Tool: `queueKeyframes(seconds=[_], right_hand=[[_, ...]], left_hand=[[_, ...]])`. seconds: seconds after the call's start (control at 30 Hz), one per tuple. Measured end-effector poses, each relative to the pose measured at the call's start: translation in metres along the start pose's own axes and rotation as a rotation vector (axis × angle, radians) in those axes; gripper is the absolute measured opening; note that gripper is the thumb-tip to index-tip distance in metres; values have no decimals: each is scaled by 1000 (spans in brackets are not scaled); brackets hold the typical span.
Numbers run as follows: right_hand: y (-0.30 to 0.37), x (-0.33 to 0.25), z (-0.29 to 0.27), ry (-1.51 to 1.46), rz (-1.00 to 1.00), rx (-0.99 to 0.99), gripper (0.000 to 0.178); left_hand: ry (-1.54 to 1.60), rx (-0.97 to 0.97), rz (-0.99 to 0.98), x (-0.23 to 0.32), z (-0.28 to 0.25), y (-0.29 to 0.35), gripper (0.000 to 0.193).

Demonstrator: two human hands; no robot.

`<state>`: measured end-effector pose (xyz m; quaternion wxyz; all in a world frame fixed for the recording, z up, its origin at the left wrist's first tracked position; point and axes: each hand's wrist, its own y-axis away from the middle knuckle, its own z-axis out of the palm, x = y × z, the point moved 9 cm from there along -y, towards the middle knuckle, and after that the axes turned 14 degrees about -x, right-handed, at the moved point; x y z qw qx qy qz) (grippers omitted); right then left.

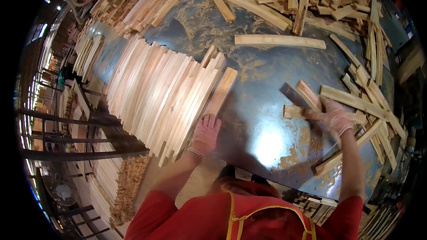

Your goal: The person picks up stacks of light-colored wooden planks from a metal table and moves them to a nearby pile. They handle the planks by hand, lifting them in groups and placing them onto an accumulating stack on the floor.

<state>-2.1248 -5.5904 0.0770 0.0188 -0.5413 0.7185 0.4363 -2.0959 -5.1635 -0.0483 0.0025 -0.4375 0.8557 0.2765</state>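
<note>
My left hand, in a thin pale glove, lies with fingers stretched out over the near end of a wooden slat. That slat sits along the right side of a long row of light wooden slats laid side by side. To the right, my gloved right hand closes around a wooden strip that points up and to the left. Another short wooden piece lies crosswise under or beside this hand; motion blur hides whether it is gripped too.
Loose strips are heaped along the table's right edge, with a bigger jumbled pile at the far right. One lone slat lies across the dark metal table. Stacked wood stands below at left, by a dark rail.
</note>
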Motion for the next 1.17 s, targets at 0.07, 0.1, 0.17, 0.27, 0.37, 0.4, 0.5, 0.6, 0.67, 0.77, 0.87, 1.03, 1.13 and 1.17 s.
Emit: queueKeyframes(seconds=[0.07,0.1,0.17,0.27,0.37,0.4,0.5,0.6,0.67,0.77,0.87,1.03,1.13,1.17], right_hand=[[-10,-11,35,-298,79,-59,98],[-18,-11,64,-626,-159,-83,102],[-9,-36,116,-971,-251,-215,90],[15,-37,208,-1564,-162,-229,60],[34,0,315,-1598,-25,-375,38],[37,-6,319,-1630,-6,-322,37],[37,-22,331,-1679,24,-156,35],[16,-36,314,-1636,-71,-65,31],[11,-45,304,-1678,-81,36,33],[10,-64,287,-1669,-250,112,35],[29,-104,245,-1817,-405,179,46],[89,-28,211,-1593,-361,449,54],[176,55,224,-1817,-250,646,47],[182,67,230,-1843,-256,665,47]], left_hand=[[127,145,-15,-7,-14,10,60],[191,220,-13,-12,-20,14,59],[152,374,-194,-50,-18,26,62],[180,282,-270,-98,-9,35,67],[129,98,-138,-100,-10,36,70],[82,141,-111,-98,-4,35,71],[27,250,-40,-93,43,22,74],[209,301,-28,-87,65,14,71],[404,334,-23,-87,26,22,67],[771,327,159,-51,-63,40,73],[1076,234,536,48,-98,42,73],[1096,37,811,154,-124,30,65],[990,164,696,160,-108,-14,64],[832,266,676,166,-113,-29,64]])
